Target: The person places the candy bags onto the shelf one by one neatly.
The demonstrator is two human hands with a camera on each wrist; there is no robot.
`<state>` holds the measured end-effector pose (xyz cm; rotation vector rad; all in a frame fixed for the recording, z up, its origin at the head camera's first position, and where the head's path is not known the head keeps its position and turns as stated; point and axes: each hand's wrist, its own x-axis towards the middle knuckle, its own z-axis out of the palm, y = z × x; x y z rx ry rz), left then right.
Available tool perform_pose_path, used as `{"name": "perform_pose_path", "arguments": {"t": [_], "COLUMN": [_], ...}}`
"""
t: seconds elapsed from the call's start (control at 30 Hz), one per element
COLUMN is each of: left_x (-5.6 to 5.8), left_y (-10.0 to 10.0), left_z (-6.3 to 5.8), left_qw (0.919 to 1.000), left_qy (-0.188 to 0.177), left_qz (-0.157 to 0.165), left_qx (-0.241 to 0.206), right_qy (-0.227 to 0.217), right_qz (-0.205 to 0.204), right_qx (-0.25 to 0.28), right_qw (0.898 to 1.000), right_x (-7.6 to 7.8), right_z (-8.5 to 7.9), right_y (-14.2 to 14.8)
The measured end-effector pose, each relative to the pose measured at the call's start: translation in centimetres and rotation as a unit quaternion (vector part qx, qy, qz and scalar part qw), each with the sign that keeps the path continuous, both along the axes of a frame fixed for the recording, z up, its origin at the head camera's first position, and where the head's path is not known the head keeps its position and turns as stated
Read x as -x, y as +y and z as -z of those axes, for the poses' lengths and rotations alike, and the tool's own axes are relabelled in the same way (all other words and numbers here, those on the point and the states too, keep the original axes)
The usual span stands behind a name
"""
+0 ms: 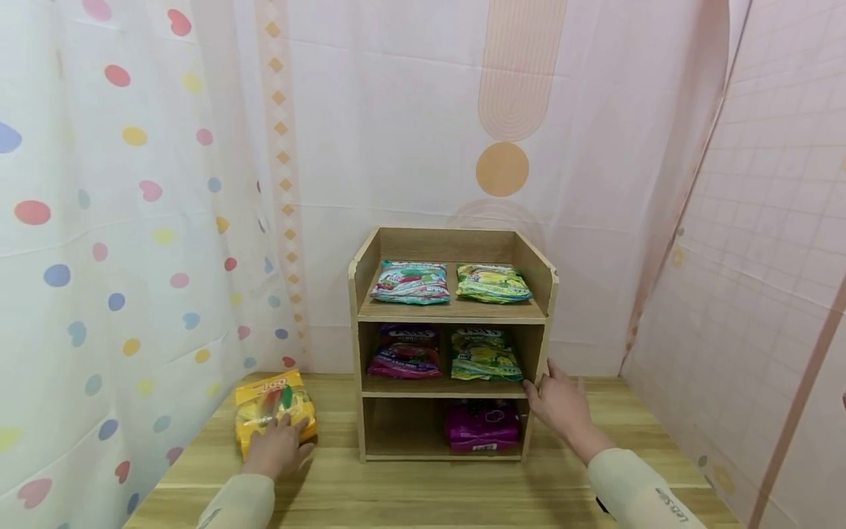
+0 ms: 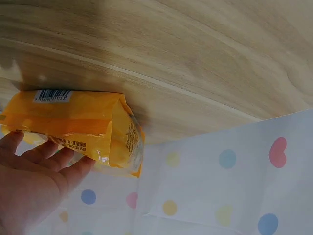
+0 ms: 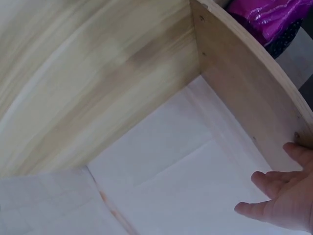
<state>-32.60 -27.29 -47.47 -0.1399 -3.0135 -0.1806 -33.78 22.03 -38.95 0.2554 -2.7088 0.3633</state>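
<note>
My left hand rests on a yellow candy bag at the table's left. In the left wrist view, its fingers lie extended against the bag's printed face; the thumb is out of sight there. My right hand is at the right side of a small wooden shelf, its thumb by the front edge of the middle board. Spread fingers show beside the side panel in the right wrist view.
On the top board lie a teal bag and a yellow-green bag. The middle level holds a dark purple bag and a green-yellow bag. A magenta package sits at lower right. Curtains hang behind the table.
</note>
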Motion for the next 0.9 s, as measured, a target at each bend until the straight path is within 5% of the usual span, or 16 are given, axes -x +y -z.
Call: {"name": "perform_pose_path", "arguments": {"t": [0.33, 0.57, 0.9], "left_x": [-0.3, -0.7, -1.0], "left_y": [0.0, 0.2, -0.4], "left_z": [-0.4, -0.5, -0.3], "left_qw": [0.9995, 0.9992, 0.9875], "left_qy": [-0.023, -0.013, 0.122], "left_qz": [0.018, 0.031, 0.077], "left_qx": [-0.015, -0.024, -0.064], "right_qy": [-0.014, -0.028, -0.037], "right_qz": [0.004, -0.014, -0.017], "right_qx": [-0.060, -0.040, -0.015], "right_qw": [0.998, 0.999, 0.999], "right_x": [0.2, 0.2, 0.6], "right_z": [-0.6, -0.6, -0.4], "right_y": [0.9, 1.1, 0.6]}}
